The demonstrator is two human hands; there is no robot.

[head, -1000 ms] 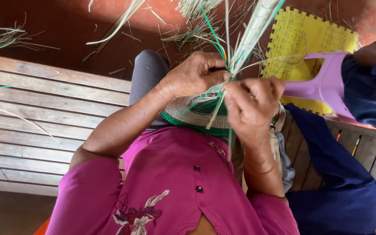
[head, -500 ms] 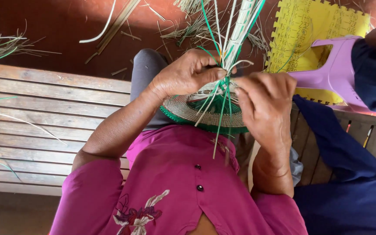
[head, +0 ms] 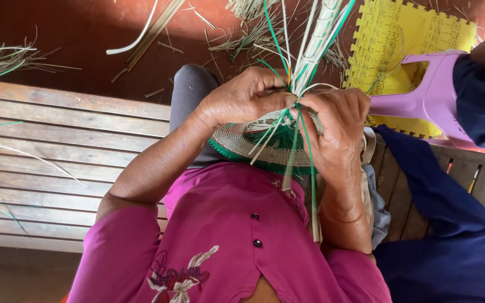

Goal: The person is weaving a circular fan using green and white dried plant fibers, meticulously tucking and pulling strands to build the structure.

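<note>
The person's left hand (head: 242, 101) pinched the upright bundle of pale and green strands (head: 315, 39), keeping it taut, while the right hand (head: 335, 132) closed on a green strand (head: 309, 163) beside it. The round woven piece (head: 254, 147) rested just beneath both hands, on the lap.

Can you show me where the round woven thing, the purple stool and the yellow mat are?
round woven piece (head: 237, 140), head view, on its pale coiled top.
purple stool (head: 430, 95), head view, on its seat.
yellow foam mat (head: 388, 33), head view, on its flat face.
</note>
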